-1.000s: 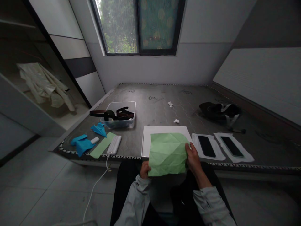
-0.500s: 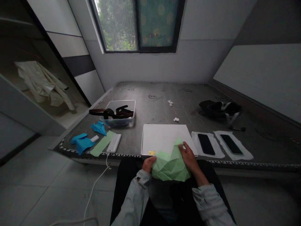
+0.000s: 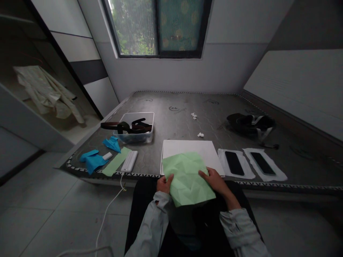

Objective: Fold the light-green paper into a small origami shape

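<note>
A creased square of light green paper (image 3: 189,180) is spread out between my hands, above my lap and over the near part of a white box (image 3: 193,146). My left hand (image 3: 164,183) pinches its left edge, thumb on top. At the right edge, my right hand (image 3: 214,179) grips the sheet with the thumb over it and the other fingers partly hidden. The paper covers the box's near left corner. Right of the box, a dark phone (image 3: 234,163) lies on a white cloth, with a second phone (image 3: 262,163) on another cloth beside it.
To the left lie a white power strip (image 3: 130,161), a green paper strip (image 3: 117,162) and folded blue paper (image 3: 93,161). A clear plastic bin (image 3: 134,138) holds a belt (image 3: 136,126). Farther off are crumpled white scraps (image 3: 200,135) and a black bag (image 3: 246,125).
The green paper has gone from bunched and folded to opened nearly flat. My right hand has shifted slightly down, and my left hand has moved a little left.
</note>
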Action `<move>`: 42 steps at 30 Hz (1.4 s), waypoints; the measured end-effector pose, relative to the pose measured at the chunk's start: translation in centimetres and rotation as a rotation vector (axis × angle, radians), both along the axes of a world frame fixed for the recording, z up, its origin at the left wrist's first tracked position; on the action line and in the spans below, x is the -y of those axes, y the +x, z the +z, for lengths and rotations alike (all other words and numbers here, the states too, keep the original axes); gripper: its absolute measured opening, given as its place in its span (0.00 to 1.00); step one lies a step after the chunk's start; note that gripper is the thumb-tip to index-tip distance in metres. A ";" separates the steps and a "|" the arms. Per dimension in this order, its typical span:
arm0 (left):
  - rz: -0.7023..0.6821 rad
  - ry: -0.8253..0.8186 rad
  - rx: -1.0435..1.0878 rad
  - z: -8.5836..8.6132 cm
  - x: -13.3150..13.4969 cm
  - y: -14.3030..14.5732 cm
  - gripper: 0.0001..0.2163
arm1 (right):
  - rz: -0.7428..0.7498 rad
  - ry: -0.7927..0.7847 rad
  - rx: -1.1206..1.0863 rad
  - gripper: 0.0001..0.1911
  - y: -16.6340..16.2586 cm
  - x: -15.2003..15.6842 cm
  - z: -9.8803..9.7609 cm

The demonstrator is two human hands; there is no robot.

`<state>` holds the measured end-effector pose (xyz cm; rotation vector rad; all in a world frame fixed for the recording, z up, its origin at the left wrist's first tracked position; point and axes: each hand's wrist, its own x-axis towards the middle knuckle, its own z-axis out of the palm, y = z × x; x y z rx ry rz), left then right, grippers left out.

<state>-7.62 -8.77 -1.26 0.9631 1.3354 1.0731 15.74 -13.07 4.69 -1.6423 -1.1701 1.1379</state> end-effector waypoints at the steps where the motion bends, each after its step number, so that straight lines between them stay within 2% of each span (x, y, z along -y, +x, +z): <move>1: 0.009 -0.004 -0.009 0.1 0.0 0.0 0.23 | 0.025 -0.025 0.027 0.23 0.1 0.0 -0.1; 5: 0.043 -0.042 0.039 0.0 -0.1 0.0 0.21 | -0.031 -0.038 0.053 0.25 0.3 0.0 0.2; 11: 0.024 -0.030 0.290 -0.5 -0.5 0.1 0.24 | -0.065 -0.015 -0.199 0.22 0.9 0.1 0.1; 16: -0.107 0.083 0.355 -0.8 -0.7 -0.4 0.12 | -0.141 0.030 -0.329 0.12 1.4 0.3 -0.6; 18: -0.126 0.111 0.342 -0.7 -0.6 -0.6 0.09 | -0.181 0.065 -0.369 0.15 1.2 0.3 -0.3; 22: -0.075 0.135 0.328 -0.6 -0.6 -0.8 0.07 | -0.316 0.091 -0.554 0.29 0.3 -0.2 1.0; 25: -0.013 0.149 0.300 -0.6 -0.6 -0.7 0.06 | -0.251 0.089 -0.693 0.36 -0.9 -0.5 1.6; 27: 0.007 0.158 0.281 -0.5 -0.5 -0.6 0.06 | -0.238 0.134 -0.738 0.35 -2.0 -0.7 1.4; 31: -0.123 0.169 0.253 -0.2 0.0 -0.3 0.10 | -0.261 0.213 -0.741 0.28 -4.3 -1.0 0.5; 37: -0.397 0.246 0.280 -0.7 0.5 -0.5 0.18 | -0.356 0.208 -0.717 0.29 -5.3 -1.1 -0.6; 39: -0.404 0.206 0.346 -1.1 0.5 -0.3 0.19 | -0.344 0.215 -0.672 0.29 -5.1 -1.1 -0.6; 42: -0.281 0.090 0.413 -1.1 0.4 0.1 0.23 | -0.271 0.200 -0.550 0.29 -4.9 -0.9 -0.5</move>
